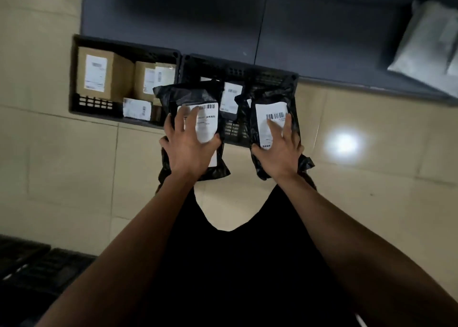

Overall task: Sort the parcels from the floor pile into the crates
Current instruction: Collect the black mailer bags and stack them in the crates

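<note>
Black clothing [235,264]: nearest the camera, low in the middle of the view, with both bare forearms reaching forward over it.
Stacked dark crates [32,264]: near left corner, blurred; their contents cannot be told.
Black plastic crate of boxes [81,103]: far left on the pale tiled floor [74,165], holding brown cardboard boxes [104,74] with white labels.
Left hand [188,143]: fingers spread over the white barcode label, thumb hooked round the edge, grasping the left black plastic mailer bag [190,96], which is held in the air over the near rim between the two crates.
Black plastic crate of soft bags [235,131]: middle of the scene, touching the box crate's right side; one black labelled bag [231,98] already lies inside.
Right hand [277,148]: clasped the same way on the right black plastic mailer bag [272,98], held over the right part of this crate.
Grey shelf unit [247,17]: far side, with a pale grey soft parcel [431,46] at far right.
Step in hand: probably carrying both bags to the soft-bag crate.
Doing it well: bring the left bag rightward clear of the box crate, lower both past the rim, then open the fingers so the bags land flat, labels up, beside the one already there.
</note>
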Demonstrator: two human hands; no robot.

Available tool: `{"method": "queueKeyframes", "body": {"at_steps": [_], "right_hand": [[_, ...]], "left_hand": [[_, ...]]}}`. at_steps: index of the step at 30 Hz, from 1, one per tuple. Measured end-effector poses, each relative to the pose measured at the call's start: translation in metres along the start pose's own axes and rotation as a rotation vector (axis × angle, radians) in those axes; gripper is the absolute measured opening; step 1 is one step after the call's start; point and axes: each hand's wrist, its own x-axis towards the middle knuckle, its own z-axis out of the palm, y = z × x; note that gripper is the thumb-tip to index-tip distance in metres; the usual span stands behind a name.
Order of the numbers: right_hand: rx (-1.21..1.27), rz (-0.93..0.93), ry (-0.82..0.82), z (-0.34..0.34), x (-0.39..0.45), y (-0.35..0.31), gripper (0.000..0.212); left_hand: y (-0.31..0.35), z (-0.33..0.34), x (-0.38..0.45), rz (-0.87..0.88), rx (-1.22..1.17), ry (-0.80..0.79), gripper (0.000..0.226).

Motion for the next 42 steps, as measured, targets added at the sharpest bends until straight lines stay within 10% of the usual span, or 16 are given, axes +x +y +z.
{"method": "queueKeyframes", "body": {"at_steps": [18, 42], "right_hand": [[0.29, 0.311, 0.081, 0.244, 0.174, -0.035, 0.081], [0.162, 0.173, 0.149, 0.404, 0.362, -0.023, 0.085]], "left_hand": [[-0.14, 0.191, 0.217, 0.209, 0.06, -0.096, 0.079], [-0.203, 0.381, 0.372, 0.332, 0.056, -0.085, 0.075]]}}
